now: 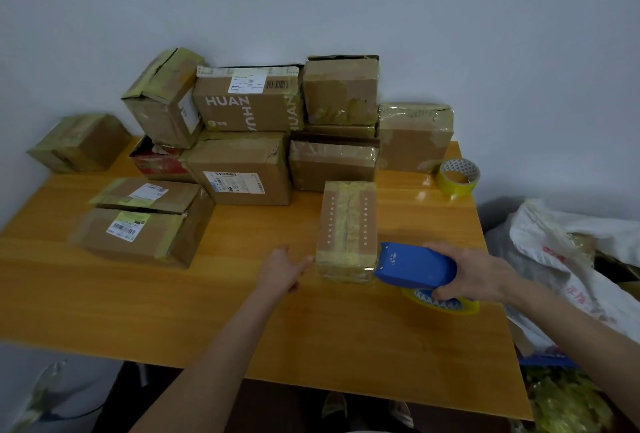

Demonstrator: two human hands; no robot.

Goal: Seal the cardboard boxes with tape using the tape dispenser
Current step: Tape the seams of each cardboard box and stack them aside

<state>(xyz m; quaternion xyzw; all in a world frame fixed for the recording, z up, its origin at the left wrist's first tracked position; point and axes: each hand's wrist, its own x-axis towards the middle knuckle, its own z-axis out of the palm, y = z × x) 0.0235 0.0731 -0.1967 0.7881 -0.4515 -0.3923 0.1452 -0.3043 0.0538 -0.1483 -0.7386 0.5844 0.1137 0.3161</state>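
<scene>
A small cardboard box [347, 228], wrapped in yellowish tape, stands on the wooden table [242, 311] in front of me. My right hand [474, 271] grips a blue tape dispenser [415, 266] with a yellow tape roll [443, 304] under it; the dispenser's front edge sits at the box's near right corner. My left hand [285, 268] hovers with fingers straight just left of the box, its fingertips close to the box's near left edge.
Several taped cardboard boxes [242, 169] are stacked against the wall at the table's back and left. A spare yellow tape roll [459, 176] lies at the back right. A white sack [571, 259] with waste tape stands right of the table.
</scene>
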